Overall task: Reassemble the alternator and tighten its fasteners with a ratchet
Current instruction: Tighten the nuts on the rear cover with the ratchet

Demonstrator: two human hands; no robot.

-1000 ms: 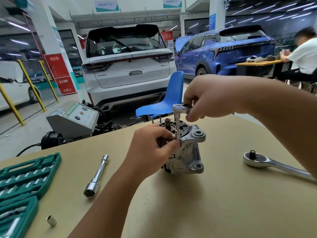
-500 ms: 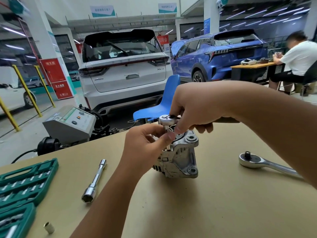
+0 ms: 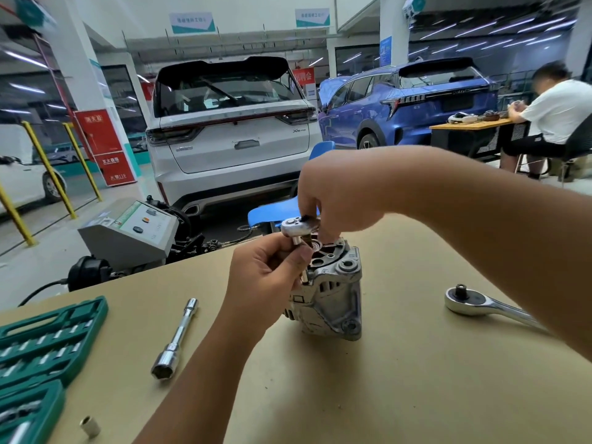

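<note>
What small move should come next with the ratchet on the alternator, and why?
Probably a short swing of the small ratchet with the right hand, because its extension already stands down into the alternator, pinched steady by the left hand.

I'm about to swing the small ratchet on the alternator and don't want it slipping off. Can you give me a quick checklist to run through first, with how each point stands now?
1. Right hand holds the small ratchet at its head: ok.
2. Left hand has its grip on the extension under the ratchet head: ok.
3. Socket seated on the fastener: cannot tell, the left hand's fingers hide it.
4. Alternator standing on the table: ok, but neither hand plainly clamps its body.
5. Swing path: ok nearby; the spare ratchet and the long socket bar lie apart from the alternator.
</note>
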